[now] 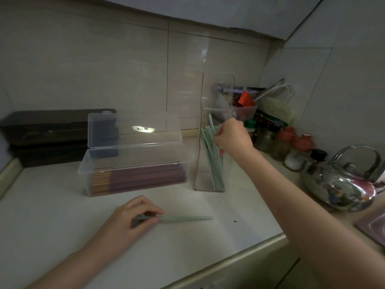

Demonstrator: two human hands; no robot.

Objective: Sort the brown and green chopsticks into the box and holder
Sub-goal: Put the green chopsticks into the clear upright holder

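A clear box (133, 155) with its lid raised stands on the counter and holds several brown chopsticks (141, 177) lying flat. To its right a tall clear holder (208, 180), lid flipped up, contains several green chopsticks (214, 161) standing upright. My right hand (233, 138) is at the holder's mouth, fingers curled around the tops of green chopsticks. My left hand (133, 217) rests on the counter in front of the box and pinches the thick end of green chopsticks (183, 218) lying flat, tips pointing right.
A dark case (45, 132) sits against the wall at the left. Spice jars (291, 144), bags and a shiny steel kettle (343, 184) crowd the right corner. A purple tray (373, 226) lies at the right edge. The counter's front edge (239, 253) runs diagonally.
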